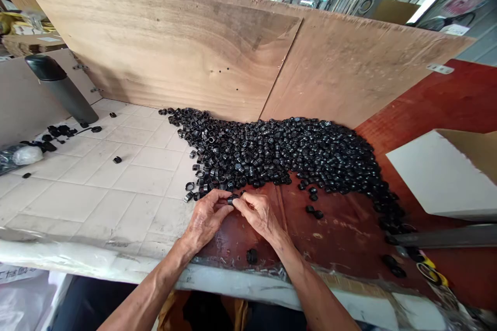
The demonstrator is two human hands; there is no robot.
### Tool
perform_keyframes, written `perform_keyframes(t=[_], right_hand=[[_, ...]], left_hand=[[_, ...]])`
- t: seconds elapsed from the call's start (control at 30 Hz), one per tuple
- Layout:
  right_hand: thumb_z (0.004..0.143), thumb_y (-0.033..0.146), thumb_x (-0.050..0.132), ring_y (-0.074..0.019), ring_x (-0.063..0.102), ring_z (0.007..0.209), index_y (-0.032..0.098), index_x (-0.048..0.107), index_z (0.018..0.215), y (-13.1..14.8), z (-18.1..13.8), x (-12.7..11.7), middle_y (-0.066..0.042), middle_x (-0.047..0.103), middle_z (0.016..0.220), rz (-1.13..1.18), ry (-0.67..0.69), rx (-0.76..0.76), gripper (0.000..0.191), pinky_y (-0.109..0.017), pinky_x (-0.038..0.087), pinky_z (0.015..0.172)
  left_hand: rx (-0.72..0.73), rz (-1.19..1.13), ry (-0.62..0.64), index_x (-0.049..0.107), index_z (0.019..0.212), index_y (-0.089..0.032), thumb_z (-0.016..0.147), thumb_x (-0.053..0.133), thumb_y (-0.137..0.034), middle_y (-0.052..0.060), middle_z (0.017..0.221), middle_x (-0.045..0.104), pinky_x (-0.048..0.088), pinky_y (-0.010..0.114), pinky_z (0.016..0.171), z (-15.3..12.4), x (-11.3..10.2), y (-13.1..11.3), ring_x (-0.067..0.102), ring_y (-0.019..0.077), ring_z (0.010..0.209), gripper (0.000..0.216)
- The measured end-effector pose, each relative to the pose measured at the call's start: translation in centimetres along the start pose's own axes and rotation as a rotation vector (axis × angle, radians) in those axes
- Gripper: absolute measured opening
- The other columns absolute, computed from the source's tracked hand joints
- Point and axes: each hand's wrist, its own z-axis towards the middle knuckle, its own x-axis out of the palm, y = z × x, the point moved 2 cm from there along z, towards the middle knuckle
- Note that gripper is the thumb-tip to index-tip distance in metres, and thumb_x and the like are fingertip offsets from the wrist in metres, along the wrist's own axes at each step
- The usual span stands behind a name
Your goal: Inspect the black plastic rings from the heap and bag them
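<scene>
My left hand [207, 216] and my right hand [258, 210] meet over the front of the table, fingertips pinched together. Between them is a small black plastic cap [232, 199], mostly covered by the fingers. Just beyond my hands spreads a large pile of black plastic caps [272, 150], some showing as hollow rings. A few stray caps [313, 211] lie right of my right hand on the dark red board [330, 232]. One more black piece [251, 256] sits near the front edge, between my forearms.
Tall plywood boards [186, 46] wall off the back. A dark grey flask [64, 90] stands at left, with scattered black bits [58, 132] and a plastic bag [23, 155]. At right are a white box [438, 176], a grey bar [446, 236] and yellow-handled scissors [430, 271].
</scene>
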Motion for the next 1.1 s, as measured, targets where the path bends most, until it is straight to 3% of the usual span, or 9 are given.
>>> perform_keyframes(t=[0.13, 0.27, 0.4, 0.5, 0.6, 0.67, 0.77, 0.97, 1.1], right_hand=[[0.096, 0.035, 0.063, -0.0160, 0.061, 0.067, 0.021, 0.072, 0.091, -0.5, 0.1, 0.1, 0.001, 0.068, 0.075, 0.013, 0.009, -0.010, 0.018, -0.025, 0.044, 0.064], [0.102, 0.039, 0.055, -0.0156, 0.058, 0.061, 0.021, 0.065, 0.073, -0.8, 0.1, 0.1, 0.001, 0.063, 0.064, -0.011, -0.018, 0.000, 0.035, -0.026, 0.044, 0.062], [0.095, 0.035, 0.064, -0.0175, 0.068, 0.076, 0.022, 0.072, 0.094, -0.6, 0.1, 0.1, -0.002, 0.075, 0.086, 0.066, 0.027, 0.002, 0.015, -0.025, 0.050, 0.068], [0.100, 0.039, 0.058, -0.0150, 0.062, 0.060, 0.021, 0.066, 0.076, -0.9, 0.1, 0.0, 0.001, 0.065, 0.065, 0.085, 0.002, 0.090, 0.031, -0.025, 0.046, 0.060], [0.092, 0.038, 0.067, -0.0157, 0.064, 0.068, 0.021, 0.070, 0.092, -0.9, 0.0, -0.2, 0.000, 0.070, 0.078, 0.151, 0.000, 0.060, 0.018, -0.026, 0.048, 0.064], [0.087, 0.035, 0.070, -0.0170, 0.068, 0.075, 0.021, 0.071, 0.100, -0.8, 0.1, -0.2, -0.002, 0.073, 0.086, 0.190, 0.028, 0.050, 0.019, -0.026, 0.051, 0.068], [0.086, 0.036, 0.069, -0.0165, 0.068, 0.066, 0.021, 0.069, 0.093, -0.8, 0.2, 0.2, 0.001, 0.070, 0.074, 0.256, 0.054, 0.162, 0.016, -0.027, 0.050, 0.064], [0.081, 0.038, 0.069, -0.0149, 0.058, 0.050, 0.021, 0.066, 0.085, -1.0, 0.1, 1.1, 0.004, 0.063, 0.054, 0.415, 0.074, 0.359, 0.018, -0.027, 0.046, 0.058], [0.082, 0.044, 0.070, -0.0127, 0.051, 0.046, 0.020, 0.063, 0.076, -1.7, -0.3, 1.2, 0.004, 0.059, 0.050, 0.525, 0.165, 0.416, 0.025, -0.026, 0.040, 0.054]], left_hand=[[-0.013, -0.004, 0.013, 0.072, 0.110, -0.023, 0.089, 0.072, -0.029, 0.002, 0.101, 0.081, 0.064, 0.032, 0.083, 0.1, 0.1, -0.2, 0.079, 0.0196, 0.088, 0.022], [-0.002, 0.019, 0.005, 0.072, 0.110, -0.022, 0.087, 0.073, -0.029, 0.002, 0.100, 0.081, 0.064, 0.032, 0.084, 0.2, 0.1, -0.1, 0.078, 0.0195, 0.087, 0.023], [-0.021, -0.008, 0.007, 0.072, 0.109, -0.021, 0.088, 0.074, -0.035, 0.003, 0.097, 0.081, 0.064, 0.033, 0.082, 0.3, 0.2, 0.0, 0.078, 0.0201, 0.087, 0.026], [-0.026, 0.000, 0.002, 0.074, 0.107, -0.021, 0.084, 0.077, -0.033, 0.002, 0.090, 0.079, 0.063, 0.032, 0.080, 0.2, 0.2, -0.1, 0.077, 0.0190, 0.082, 0.026], [-0.043, -0.037, -0.005, 0.074, 0.106, -0.019, 0.084, 0.079, -0.035, 0.003, 0.090, 0.079, 0.063, 0.031, 0.081, 0.3, 0.4, -0.2, 0.077, 0.0189, 0.083, 0.028], [-0.064, -0.075, 0.007, 0.073, 0.106, -0.019, 0.084, 0.079, -0.037, 0.004, 0.093, 0.080, 0.064, 0.032, 0.084, 0.4, 0.5, -0.2, 0.078, 0.0196, 0.086, 0.029], [-0.061, -0.067, 0.025, 0.071, 0.108, -0.019, 0.085, 0.078, -0.035, 0.003, 0.093, 0.080, 0.065, 0.033, 0.083, 0.4, 0.6, 0.1, 0.079, 0.0199, 0.085, 0.029], [0.191, 0.372, 0.002, 0.066, 0.117, -0.023, 0.094, 0.064, -0.022, 0.005, 0.107, 0.078, 0.062, 0.037, 0.090, -0.2, 0.3, 0.6, 0.077, 0.0213, 0.095, 0.023], [0.351, 0.531, 0.122, 0.063, 0.117, -0.022, 0.097, 0.054, -0.017, 0.008, 0.111, 0.075, 0.058, 0.037, 0.095, -1.0, 0.0, -0.4, 0.073, 0.0228, 0.106, 0.023]])
